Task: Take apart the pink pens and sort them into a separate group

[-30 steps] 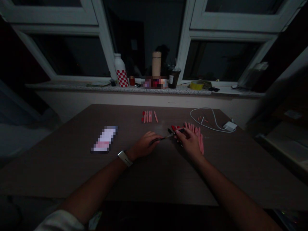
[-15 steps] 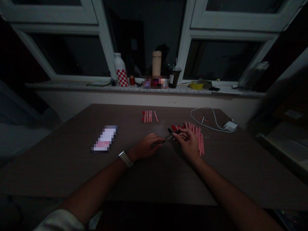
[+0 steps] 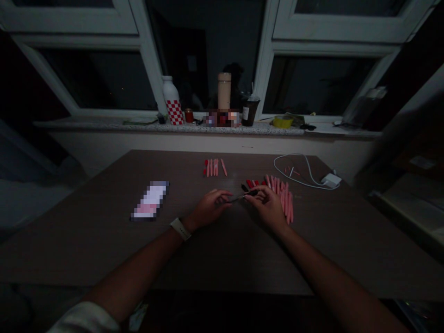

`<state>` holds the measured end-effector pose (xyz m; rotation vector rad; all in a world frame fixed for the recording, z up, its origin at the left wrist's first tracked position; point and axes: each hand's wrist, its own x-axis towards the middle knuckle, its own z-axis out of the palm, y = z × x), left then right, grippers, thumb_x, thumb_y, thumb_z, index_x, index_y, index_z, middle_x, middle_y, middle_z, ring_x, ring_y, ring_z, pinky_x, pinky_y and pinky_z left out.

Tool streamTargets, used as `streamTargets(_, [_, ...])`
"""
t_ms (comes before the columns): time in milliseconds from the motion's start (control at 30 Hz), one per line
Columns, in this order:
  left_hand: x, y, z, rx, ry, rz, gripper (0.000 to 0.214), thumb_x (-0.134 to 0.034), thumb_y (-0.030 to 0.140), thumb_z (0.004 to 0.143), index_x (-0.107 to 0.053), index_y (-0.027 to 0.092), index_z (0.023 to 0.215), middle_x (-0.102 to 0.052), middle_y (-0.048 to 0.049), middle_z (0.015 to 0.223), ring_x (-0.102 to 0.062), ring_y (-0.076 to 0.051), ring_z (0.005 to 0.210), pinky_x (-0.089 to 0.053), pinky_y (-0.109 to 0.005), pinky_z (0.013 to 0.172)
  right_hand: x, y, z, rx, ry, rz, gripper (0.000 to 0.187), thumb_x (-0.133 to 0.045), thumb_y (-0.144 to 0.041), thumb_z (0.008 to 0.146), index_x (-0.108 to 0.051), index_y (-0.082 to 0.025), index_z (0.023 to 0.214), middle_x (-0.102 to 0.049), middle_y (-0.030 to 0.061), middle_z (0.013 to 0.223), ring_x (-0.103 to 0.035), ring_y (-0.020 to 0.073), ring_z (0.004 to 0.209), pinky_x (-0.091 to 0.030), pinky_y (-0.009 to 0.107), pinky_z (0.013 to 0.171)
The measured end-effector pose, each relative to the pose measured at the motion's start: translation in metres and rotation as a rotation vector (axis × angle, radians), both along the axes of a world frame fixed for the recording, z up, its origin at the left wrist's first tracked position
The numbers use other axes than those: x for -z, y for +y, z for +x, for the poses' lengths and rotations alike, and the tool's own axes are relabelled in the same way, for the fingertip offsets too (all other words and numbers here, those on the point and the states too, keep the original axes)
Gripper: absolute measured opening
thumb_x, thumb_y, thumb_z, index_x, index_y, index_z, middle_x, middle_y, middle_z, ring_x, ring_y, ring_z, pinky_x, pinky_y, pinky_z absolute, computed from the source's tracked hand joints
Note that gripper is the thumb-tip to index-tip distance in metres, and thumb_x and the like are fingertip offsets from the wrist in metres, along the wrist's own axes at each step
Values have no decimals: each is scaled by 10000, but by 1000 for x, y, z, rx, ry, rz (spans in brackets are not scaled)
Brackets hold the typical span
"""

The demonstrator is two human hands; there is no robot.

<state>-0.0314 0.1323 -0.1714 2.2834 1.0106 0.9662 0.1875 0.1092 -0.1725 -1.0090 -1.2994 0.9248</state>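
Between my hands a slim dark pen (image 3: pixel 237 199) lies nearly level, just above the table. The fingertips of my left hand (image 3: pixel 211 206) pinch its left end. My right hand (image 3: pixel 266 203) is closed round the darker right end, and its fingers partly hide that part. Whether the pen is one piece or two is too dim to tell. Beside and behind my right hand lies a bunch of pink pens (image 3: pixel 286 203), with red pieces (image 3: pixel 249 184) at its left. A smaller row of pink pens (image 3: pixel 212 167) lies farther back, left of centre.
A phone (image 3: pixel 151 201) lies left of my hands on the brown table (image 3: pixel 208 259). At the back right are a white cable with a charger (image 3: pixel 332 180) and several small pieces. The windowsill (image 3: pixel 138 126) carries a checkered bottle (image 3: pixel 172 104), a beige flask (image 3: pixel 224 91) and a dark cup (image 3: pixel 249 112).
My left hand has shifted slightly left and its fingers have loosened a little around the pen's end. The right hand keeps its grip, a touch farther left. The view has shifted slightly.
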Motion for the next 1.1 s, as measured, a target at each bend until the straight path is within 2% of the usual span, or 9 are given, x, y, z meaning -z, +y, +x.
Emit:
streamTargets(167, [-5, 0, 1, -74, -97, -86, 199, -598, 324, 880, -650, 174, 1000, -684, -56, 948, -635, -180, 887, -514, -315, 813, -1, 0, 5, -47, -85, -14, 351, -766, -446, 680, -624, -199, 886, -720, 74, 865, -678, 202, 746, -528, 299, 624])
streamTargets(300, [-8, 3, -3, -80, -92, 3, 167, -641, 316, 855, -667, 176, 942, -686, -58, 938, -631, -191, 911, -503, -331, 833, 4, 0, 5, -44, -180, -34, 340, -746, -468, 701, -659, -191, 878, -718, 62, 795, -669, 196, 673, -511, 285, 554])
streamTargets(467, [-10, 4, -6, -20, -45, 115, 144, -675, 286, 836, -683, 184, 937, -674, -55, 926, -622, -183, 903, -486, -322, 835, 6, 1, 6, -65, -143, -70, 330, -736, -467, 721, -657, -189, 879, -712, 41, 739, -682, 196, 663, -518, 284, 575])
streamTargets(700, [-13, 2, -4, -55, -81, -11, 149, -678, 286, 831, -695, 176, 932, -705, -44, 903, -648, -175, 864, -506, -293, 786, 8, 0, 9, -30, -271, -16, 316, -735, -443, 726, -727, -184, 907, -711, 50, 725, -637, 184, 598, -472, 273, 504])
streamTargets(833, [-9, 4, -4, -38, -82, 30, 167, -693, 309, 820, -700, 169, 912, -690, -51, 876, -638, -175, 844, -500, -288, 758, 6, -2, 8, -52, -246, -35, 309, -718, -440, 746, -709, -179, 911, -717, 53, 737, -655, 185, 606, -487, 276, 525])
streamTargets(967, [-7, 5, -5, -14, -28, 94, 183, -625, 313, 877, -689, 176, 982, -688, -60, 940, -623, -176, 898, -483, -307, 817, 4, -3, 5, -122, -223, -51, 314, -674, -467, 784, -678, -175, 902, -722, 55, 741, -684, 192, 642, -530, 300, 599])
streamTargets(1100, [-7, 4, -4, 82, 117, 160, 254, -515, 287, 943, -648, 201, 1142, -681, -64, 1029, -596, -184, 964, -462, -331, 868, 4, -3, 0, -74, -219, -48, 323, -705, -462, 756, -671, -169, 888, -708, 49, 726, -672, 186, 639, -512, 278, 578])
